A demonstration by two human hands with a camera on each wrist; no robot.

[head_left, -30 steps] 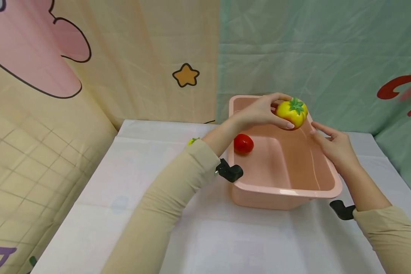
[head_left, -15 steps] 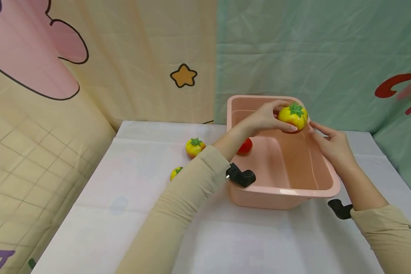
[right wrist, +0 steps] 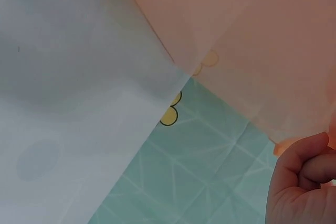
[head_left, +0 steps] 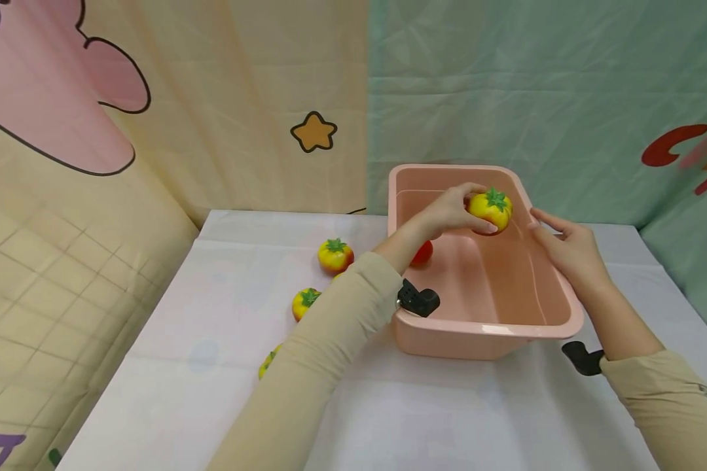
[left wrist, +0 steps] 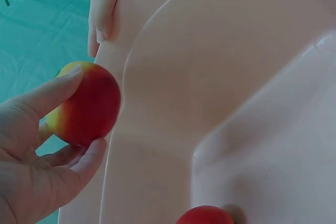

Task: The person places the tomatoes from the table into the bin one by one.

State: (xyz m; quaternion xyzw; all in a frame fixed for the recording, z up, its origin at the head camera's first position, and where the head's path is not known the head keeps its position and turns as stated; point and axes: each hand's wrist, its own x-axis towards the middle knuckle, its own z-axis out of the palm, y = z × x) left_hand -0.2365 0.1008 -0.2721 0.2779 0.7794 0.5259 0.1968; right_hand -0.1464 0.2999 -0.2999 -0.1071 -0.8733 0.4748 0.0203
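My left hand (head_left: 448, 212) grips a yellow toy tomato (head_left: 491, 210) with a green leafy top, thumb and fingers round its sides. It is held above the inside of a pink plastic basin (head_left: 483, 329). The left wrist view shows the red underside of this tomato (left wrist: 89, 106), apart from the basin floor. My right hand (head_left: 571, 252) pinches the basin's right rim between thumb and fingers; its curled fingers (right wrist: 304, 166) also show in the right wrist view. On the basin floor lies another tomato, red side up (head_left: 424, 254), partly hidden by my left wrist.
Left of the basin, several more yellow tomatoes (head_left: 336, 256) lie on the white tablecloth (head_left: 171, 366), some partly behind my left sleeve (head_left: 324, 360). A printed curtain (head_left: 259, 78) hangs behind the table. A black wrist mount (head_left: 419, 299) overhangs the basin's near left corner.
My left hand has moved left and down with the tomato, from near the right rim to over the basin. More tomatoes on the table now show beside the sleeve. The right hand keeps its place.
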